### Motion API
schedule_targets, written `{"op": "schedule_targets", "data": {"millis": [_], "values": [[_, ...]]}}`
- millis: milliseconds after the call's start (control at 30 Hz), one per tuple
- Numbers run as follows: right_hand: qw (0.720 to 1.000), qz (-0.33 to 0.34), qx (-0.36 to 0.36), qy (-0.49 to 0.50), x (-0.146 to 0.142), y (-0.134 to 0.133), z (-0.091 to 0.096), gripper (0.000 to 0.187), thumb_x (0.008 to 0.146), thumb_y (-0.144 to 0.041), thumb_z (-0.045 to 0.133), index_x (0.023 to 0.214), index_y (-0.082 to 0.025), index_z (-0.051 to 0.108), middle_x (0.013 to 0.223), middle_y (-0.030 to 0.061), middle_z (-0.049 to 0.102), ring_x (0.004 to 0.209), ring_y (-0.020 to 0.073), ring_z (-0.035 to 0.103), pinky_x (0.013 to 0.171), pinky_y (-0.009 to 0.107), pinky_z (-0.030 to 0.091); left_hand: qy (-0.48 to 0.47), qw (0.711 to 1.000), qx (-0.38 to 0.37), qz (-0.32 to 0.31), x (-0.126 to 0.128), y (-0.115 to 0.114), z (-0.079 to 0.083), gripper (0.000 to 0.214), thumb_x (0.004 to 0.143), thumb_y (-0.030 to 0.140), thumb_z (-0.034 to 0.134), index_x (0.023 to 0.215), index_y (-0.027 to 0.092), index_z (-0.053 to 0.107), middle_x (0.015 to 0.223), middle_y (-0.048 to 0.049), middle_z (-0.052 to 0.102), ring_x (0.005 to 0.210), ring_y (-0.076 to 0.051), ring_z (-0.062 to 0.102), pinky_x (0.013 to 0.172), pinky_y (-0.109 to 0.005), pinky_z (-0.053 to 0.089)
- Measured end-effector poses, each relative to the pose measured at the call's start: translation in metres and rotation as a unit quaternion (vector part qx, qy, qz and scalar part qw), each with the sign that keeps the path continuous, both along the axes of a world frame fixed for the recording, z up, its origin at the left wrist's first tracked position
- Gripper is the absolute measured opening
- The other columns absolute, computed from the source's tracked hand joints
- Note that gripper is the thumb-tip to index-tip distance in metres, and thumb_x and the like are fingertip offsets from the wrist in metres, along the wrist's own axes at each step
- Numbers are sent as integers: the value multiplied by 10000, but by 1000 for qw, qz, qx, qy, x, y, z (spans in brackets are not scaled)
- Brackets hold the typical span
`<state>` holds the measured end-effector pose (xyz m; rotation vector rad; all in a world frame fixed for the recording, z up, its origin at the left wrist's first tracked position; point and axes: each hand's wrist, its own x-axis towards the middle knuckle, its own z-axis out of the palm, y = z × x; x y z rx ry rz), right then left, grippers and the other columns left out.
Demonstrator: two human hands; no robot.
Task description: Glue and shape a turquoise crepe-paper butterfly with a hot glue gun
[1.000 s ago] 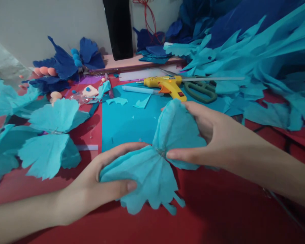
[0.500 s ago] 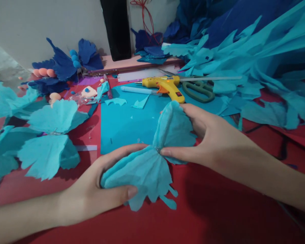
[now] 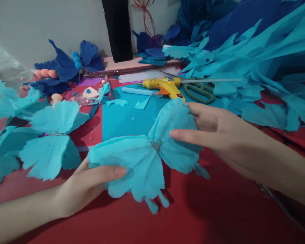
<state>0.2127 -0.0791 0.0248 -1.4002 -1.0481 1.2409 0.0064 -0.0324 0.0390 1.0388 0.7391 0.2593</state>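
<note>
A light-blue crepe paper butterfly (image 3: 139,159) hangs between my two hands above the red table. Thin wire binds its middle, and scalloped edges with narrow tails point toward me. My left hand (image 3: 88,183) is closed on the left wing, thumb on top and fingers hidden beneath. My right hand (image 3: 208,132) grips the right wing, its thumb lying across the paper and the other fingers behind the far edge. Just beyond the right wing lies a yellow glue gun (image 3: 167,87) with a white glue stick (image 3: 213,80) in its back.
Finished-looking light-blue butterflies (image 3: 51,149) lie at left, dark-blue ones (image 3: 68,64) behind. Green-handled scissors (image 3: 200,91) rest beside the glue gun on a blue sheet (image 3: 124,118). A black phone (image 3: 118,30) leans on the wall. Cut crepe paper (image 3: 244,51) heaps at right.
The butterfly's wings have spread wider and flatter, exposing the wire-bound middle. My right thumb has slid off the middle onto the right wing, and my left hand has shifted left.
</note>
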Motion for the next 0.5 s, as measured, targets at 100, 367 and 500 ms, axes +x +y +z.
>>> {"op": "schedule_targets", "data": {"millis": [100,367,500], "values": [[986,53,-91,131,2,3,2,170,559,-271,717,645,-224,578,511,-60,548,395,95,495,349,203,448,5,999,31,-5,2,2,5,123,675,199,502,644,200,622,596,16,643,572,-133,589,574,-250,499],[970,92,-118,192,-4,0,-3,200,542,-283,728,701,-225,622,596,-31,610,470,116,559,383,195,466,17,997,69,17,-9,6,7,241,738,248,521,963,238,603,832,8,680,754,-185,638,662,-303,529],[988,58,-55,135,-9,1,-5,171,568,-314,703,599,-197,582,567,-26,595,488,115,567,453,213,499,78,947,299,87,-13,16,13,365,814,290,516,1178,304,490,1126,-3,599,881,-185,621,644,-253,530]]}}
